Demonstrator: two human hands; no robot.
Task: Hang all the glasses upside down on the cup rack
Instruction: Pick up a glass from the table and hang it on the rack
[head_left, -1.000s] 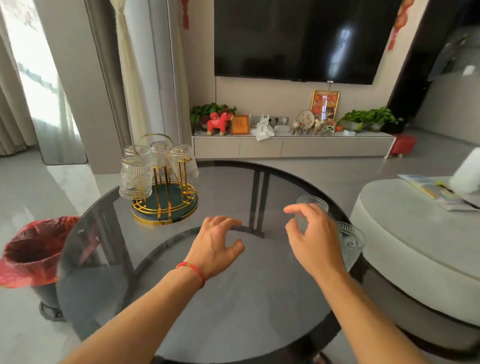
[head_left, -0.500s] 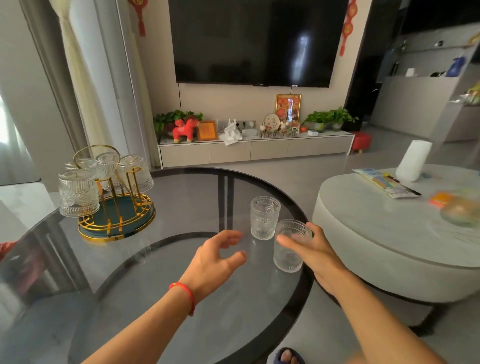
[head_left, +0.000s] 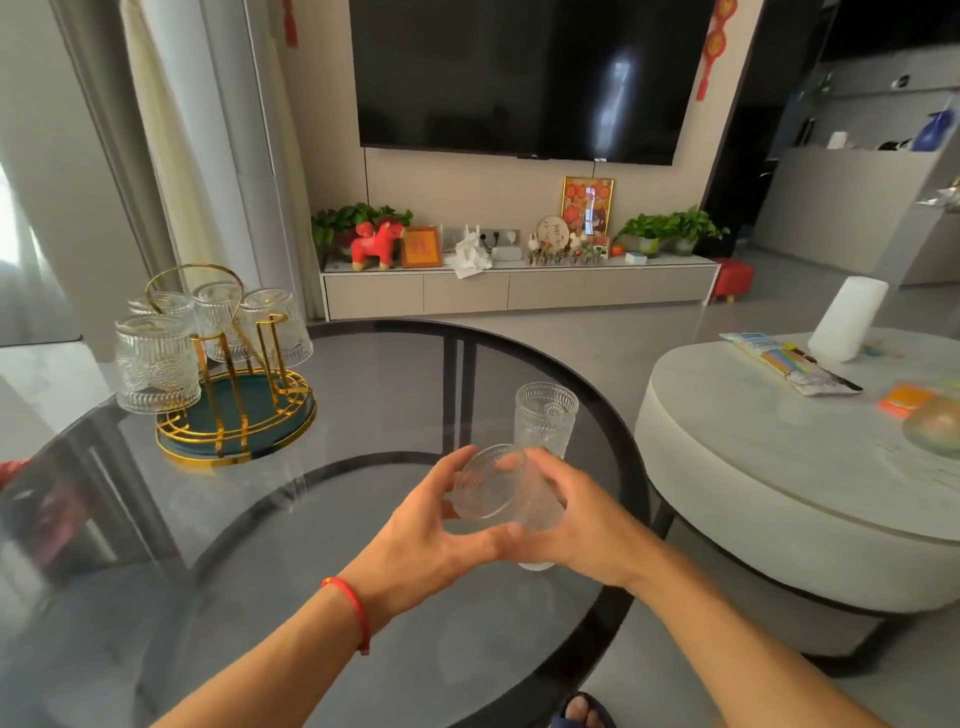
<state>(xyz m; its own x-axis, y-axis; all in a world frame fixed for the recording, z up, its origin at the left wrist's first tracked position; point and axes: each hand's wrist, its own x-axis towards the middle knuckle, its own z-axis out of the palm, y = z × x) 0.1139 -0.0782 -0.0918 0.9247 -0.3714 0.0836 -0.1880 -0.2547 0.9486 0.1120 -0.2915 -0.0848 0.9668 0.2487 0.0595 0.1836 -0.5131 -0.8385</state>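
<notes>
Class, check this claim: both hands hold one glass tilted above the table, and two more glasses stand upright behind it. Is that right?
Not quite. The head view shows only one upright glass behind the held glass; both hands, left and right, do hold it tilted above the table.

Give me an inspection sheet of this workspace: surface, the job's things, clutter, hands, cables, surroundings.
Surface: round dark glass table, black rim.
Job's things: gold cup rack on a green tray at the far left, four glasses hung upside down on it; one upright glass on the table; one held glass, tilted, lifted off the table.
Clutter: nothing seen on the table besides these.
Hands: left hand and right hand both grip the held glass; red wrist string on the left.
Cables: nothing seen on the table.
Surroundings: white round table to the right with packets and a white cylinder; wall television above a low cabinet with plants and a red toy horse.
</notes>
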